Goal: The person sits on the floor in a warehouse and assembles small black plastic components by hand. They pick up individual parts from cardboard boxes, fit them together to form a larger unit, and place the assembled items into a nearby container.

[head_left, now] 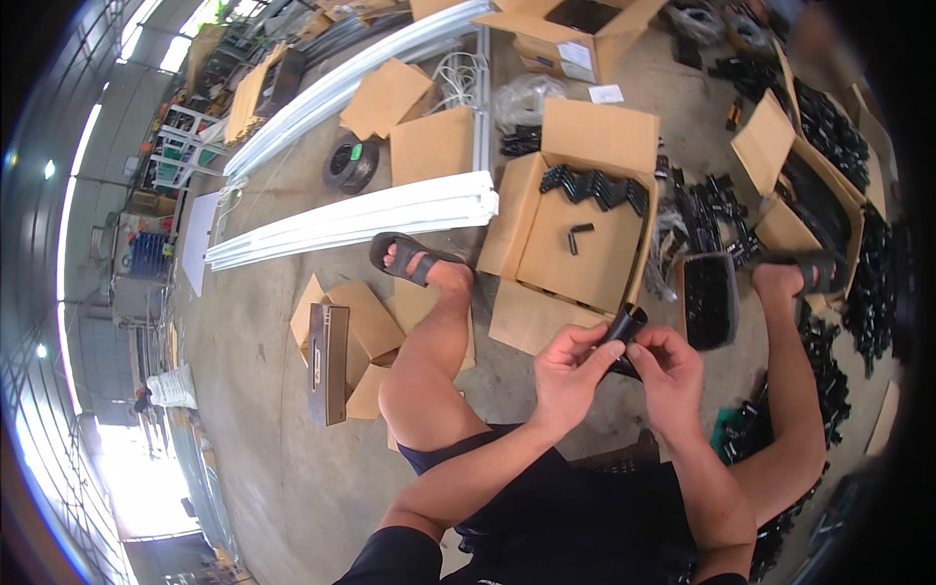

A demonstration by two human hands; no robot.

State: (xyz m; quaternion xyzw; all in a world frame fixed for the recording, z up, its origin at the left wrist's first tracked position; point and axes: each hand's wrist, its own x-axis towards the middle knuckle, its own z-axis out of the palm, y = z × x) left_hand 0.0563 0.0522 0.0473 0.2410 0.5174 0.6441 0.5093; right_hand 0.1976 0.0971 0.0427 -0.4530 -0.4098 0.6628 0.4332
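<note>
Both my hands meet in front of the open cardboard box (509,216) and grip one black tubular fitting (632,319). My left hand (568,378) pinches it from the left, thumb on top. From the other side, the fingertips of my right hand (675,375) close on its lower part. The fitting's round open end points up and away; its lower portion is partly hidden by my fingers. Inside the box, black elbow fittings (595,188) stand in a zigzag row along the far wall. A loose black elbow piece (580,230) lies on the box bottom.
White metal profiles (361,222) lie on the floor to the left, near a black coil (351,164). A brown carton (329,366) stands beside my left leg. To the right are a black-filled tray (709,302), another open box (770,229) and heaps of black fittings (868,292).
</note>
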